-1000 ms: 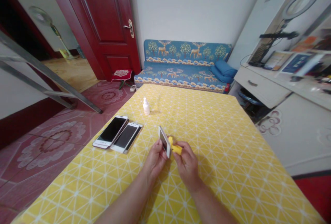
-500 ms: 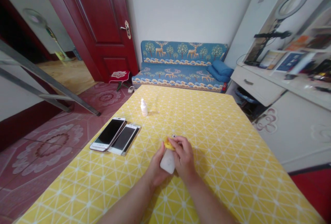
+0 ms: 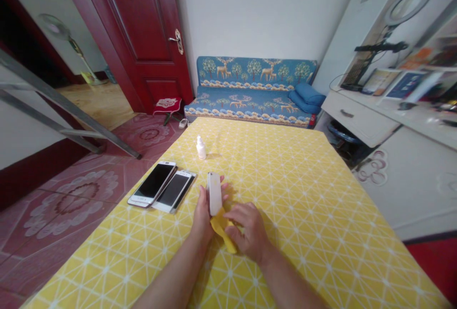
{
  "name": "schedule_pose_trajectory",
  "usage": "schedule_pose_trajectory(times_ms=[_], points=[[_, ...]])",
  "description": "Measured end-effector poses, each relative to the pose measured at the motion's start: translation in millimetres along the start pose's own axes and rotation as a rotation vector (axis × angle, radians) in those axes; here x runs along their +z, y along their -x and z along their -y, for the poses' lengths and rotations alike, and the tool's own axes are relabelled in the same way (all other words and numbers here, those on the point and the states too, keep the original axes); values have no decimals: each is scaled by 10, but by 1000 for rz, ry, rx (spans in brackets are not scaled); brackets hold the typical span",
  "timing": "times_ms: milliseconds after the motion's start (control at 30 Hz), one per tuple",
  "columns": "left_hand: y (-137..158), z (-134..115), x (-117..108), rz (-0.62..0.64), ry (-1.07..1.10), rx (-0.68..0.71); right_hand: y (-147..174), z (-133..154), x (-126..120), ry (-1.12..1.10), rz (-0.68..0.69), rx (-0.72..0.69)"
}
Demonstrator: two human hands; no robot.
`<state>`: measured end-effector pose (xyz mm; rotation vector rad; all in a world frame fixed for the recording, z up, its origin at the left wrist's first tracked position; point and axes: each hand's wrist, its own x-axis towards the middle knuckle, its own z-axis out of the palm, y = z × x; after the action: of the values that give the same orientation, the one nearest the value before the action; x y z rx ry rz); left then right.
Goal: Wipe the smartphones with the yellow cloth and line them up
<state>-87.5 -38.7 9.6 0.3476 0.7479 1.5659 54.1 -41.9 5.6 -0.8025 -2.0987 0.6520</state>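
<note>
Fingers of left hand (image 3: 204,211) clasping white phone (image 3: 214,193) upright, back outward, above yellow-clothed table (image 3: 303,194); right hand (image 3: 248,232) fingers pinching yellow cloth (image 3: 223,229) just below phone; two phones (image 3: 162,191) flat nearby, left.

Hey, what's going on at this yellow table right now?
A person holds a white phone upright in the left hand, its back to the camera, while the right hand pinches a small yellow cloth just below it. Two more phones lie screen up on the yellow patterned tablecloth, with a little white bottle beyond them.
</note>
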Motion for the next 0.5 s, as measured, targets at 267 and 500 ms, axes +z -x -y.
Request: schedule_pose_trajectory(times_ms=[267, 500], points=[[-29, 202, -49, 180, -594, 225, 10, -230, 139, -162, -198, 428], [-12, 208, -33, 382, -941, 334, -26, -675, -276, 66, -544, 502]])
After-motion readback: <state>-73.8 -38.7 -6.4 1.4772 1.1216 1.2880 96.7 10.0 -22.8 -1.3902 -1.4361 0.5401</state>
